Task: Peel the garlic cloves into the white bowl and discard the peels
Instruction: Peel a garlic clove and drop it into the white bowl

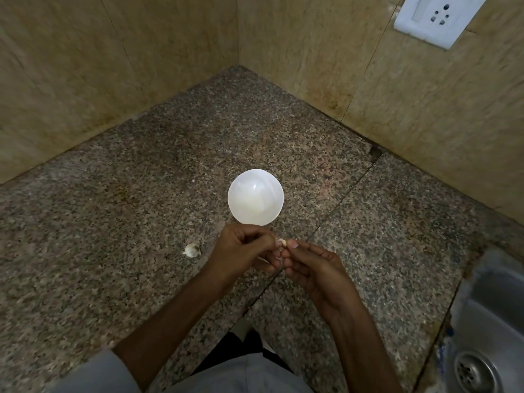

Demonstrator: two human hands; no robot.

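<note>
Two hands at frame centre: left hand [243, 249] and right hand [314, 268] pinch garlic clove [281, 242] just below white bowl [255, 197]. Second clove [192, 250] on tabletop [113, 236], left of hands.

Clove [282, 242] mostly hidden; sink [493, 316] cut off at right edge.

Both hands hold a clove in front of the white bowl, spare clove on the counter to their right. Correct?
No: the head view shows the spare clove to their left. The left hand and right hand do hold a clove in front of the white bowl.
</note>
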